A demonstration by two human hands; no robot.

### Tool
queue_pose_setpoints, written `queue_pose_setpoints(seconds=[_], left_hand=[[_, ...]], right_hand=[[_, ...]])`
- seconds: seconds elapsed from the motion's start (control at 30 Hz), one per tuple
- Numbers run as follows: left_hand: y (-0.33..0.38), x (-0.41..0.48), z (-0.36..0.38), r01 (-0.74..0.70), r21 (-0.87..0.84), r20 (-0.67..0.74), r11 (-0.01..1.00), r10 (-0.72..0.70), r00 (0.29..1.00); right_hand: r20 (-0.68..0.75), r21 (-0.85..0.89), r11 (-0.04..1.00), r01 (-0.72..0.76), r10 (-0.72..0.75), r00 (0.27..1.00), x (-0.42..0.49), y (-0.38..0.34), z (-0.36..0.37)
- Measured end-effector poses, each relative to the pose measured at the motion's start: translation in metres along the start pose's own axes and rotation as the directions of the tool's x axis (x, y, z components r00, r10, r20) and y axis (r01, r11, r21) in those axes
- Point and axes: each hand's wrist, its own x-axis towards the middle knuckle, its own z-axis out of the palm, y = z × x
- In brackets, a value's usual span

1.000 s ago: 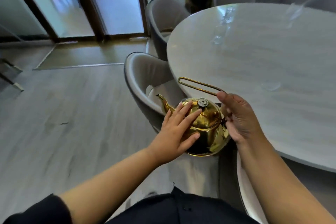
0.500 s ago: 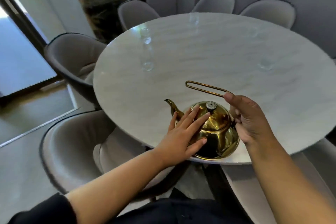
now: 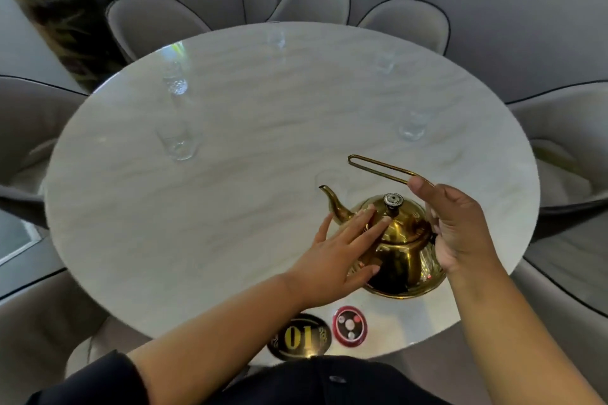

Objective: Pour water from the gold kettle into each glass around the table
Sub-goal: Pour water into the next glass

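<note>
Two discs sit at the near edge of the bench (image 3: 158,240): black oval plate (image 3: 298,337) marked 01, with a red round disc (image 3: 349,326) just right of it. Just beyond them is the gold kettle (image 3: 403,253), upright on the bench and right of centre. Its spout (image 3: 334,204) points left and away, and the lid knob (image 3: 392,200) is on top. Left hand (image 3: 335,256) lies flat on the kettle's left side. Its fingers (image 3: 368,227) are straight and slightly spread with tips on the lid, no grip. Right hand (image 3: 460,227) is at the kettle's right rear, fingers curled round the foot of the wire handle (image 3: 378,166), which reaches up and left over the lid. Faint glass-like outline just past the spout, too blurred to confirm. Farther out, five clear glasses stand well apart: near-left glass (image 3: 179,143), far-left glass (image 3: 176,80), far-edge glass (image 3: 276,37), far-right glass (image 3: 385,61), near-right glass (image 3: 413,126). Can't tell the water level in any. Grey chairs (image 3: 316,0) ring the bench.
</note>
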Motion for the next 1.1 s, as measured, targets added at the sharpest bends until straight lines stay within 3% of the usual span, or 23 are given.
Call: queue_pose_setpoints(seconds=[0.27, 0.6, 1.1], left_hand=[[-0.009, 0.046, 0.0, 0.0, -0.041, 0.116, 0.999, 0.005, 0.993], [-0.016, 0.061, 0.008, 0.017, -0.104, 0.091, 0.994, -0.008, 0.996], [-0.015, 0.071, 0.009, 0.048, -0.199, 0.071, 0.979, -0.034, 0.997]], right_hand=[[0.002, -0.216, 0.974, 0.069, -0.07, 0.998, 0.05, -0.002, -0.007], [0.133, -0.481, 0.847, 0.229, -0.187, 0.973, 0.073, -0.007, 0.007], [0.234, -0.672, 0.682, 0.29, -0.176, 0.956, 0.087, -0.023, 0.025]])
